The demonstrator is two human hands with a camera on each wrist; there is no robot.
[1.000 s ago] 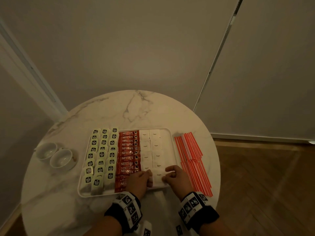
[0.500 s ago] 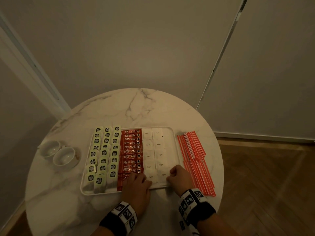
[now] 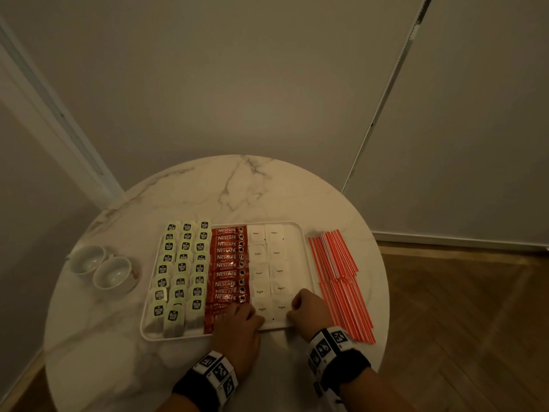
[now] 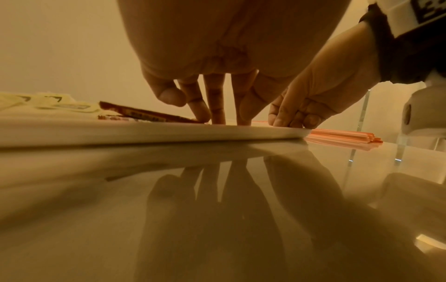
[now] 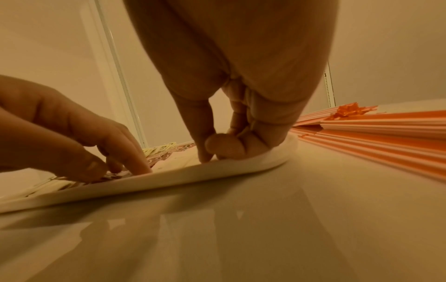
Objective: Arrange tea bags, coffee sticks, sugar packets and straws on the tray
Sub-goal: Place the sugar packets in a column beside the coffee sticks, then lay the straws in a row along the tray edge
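Observation:
A white tray (image 3: 306, 257) on the round marble table holds three columns of tea bags (image 3: 181, 269), one column of red coffee sticks (image 3: 227, 266) and two columns of white sugar packets (image 3: 269, 272). Red-and-white straws (image 3: 338, 281) lie on the table just right of the tray. My left hand (image 3: 243, 312) has straight fingers (image 4: 218, 118) pressed down on the tray floor at the near end of the coffee sticks. My right hand (image 3: 297, 310) is curled at the tray's near right corner, beside the nearest sugar packet, with the thumb tip (image 5: 205, 158) down on the tray and nothing visible in it.
Two white cups (image 3: 114, 275) stand on the table left of the tray. The table (image 3: 237, 191) sits against a wall corner, with wooden floor to the right. A bare strip of tray runs along its right side.
Both hands have come off the nearest sugar packets, which now lie flat. My left hand slid toward the coffee sticks' near end, and my right hand shifted slightly right.

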